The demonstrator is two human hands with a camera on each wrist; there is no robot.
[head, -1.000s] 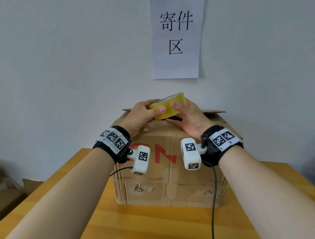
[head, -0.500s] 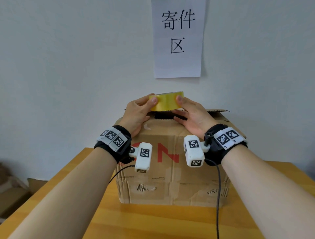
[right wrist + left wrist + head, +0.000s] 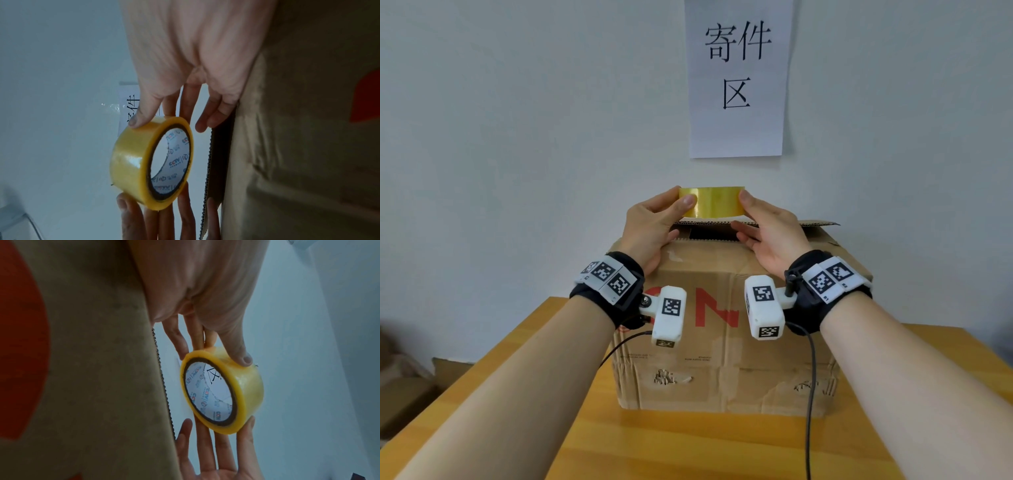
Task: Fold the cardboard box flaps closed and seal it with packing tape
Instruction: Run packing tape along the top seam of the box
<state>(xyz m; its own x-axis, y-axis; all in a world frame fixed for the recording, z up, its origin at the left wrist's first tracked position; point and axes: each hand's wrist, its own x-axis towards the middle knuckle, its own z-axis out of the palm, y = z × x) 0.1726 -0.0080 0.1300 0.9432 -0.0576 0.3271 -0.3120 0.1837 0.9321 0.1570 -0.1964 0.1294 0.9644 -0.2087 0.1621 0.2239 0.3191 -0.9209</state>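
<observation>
A yellow-tinted packing tape roll (image 3: 711, 202) hangs level just above the far top edge of the brown cardboard box (image 3: 722, 342). My left hand (image 3: 657, 219) pinches its left side and my right hand (image 3: 767, 226) its right side, thumbs toward me and fingers behind. In the left wrist view my thumb presses the roll (image 3: 222, 391) beside the box wall (image 3: 92, 369). The right wrist view shows the roll (image 3: 148, 162) next to the box (image 3: 308, 146). The near flap lies folded down, with a dark gap (image 3: 709, 233) between it and the far flap.
The box stands on a wooden table (image 3: 688, 445), close to a white wall. A paper sign (image 3: 736, 78) with black characters hangs on that wall above the box. Cables run from both wrist cameras down over the box front.
The roll was tilted low on the box top; both hands have lifted it and turned it level, with its broad side facing me.
</observation>
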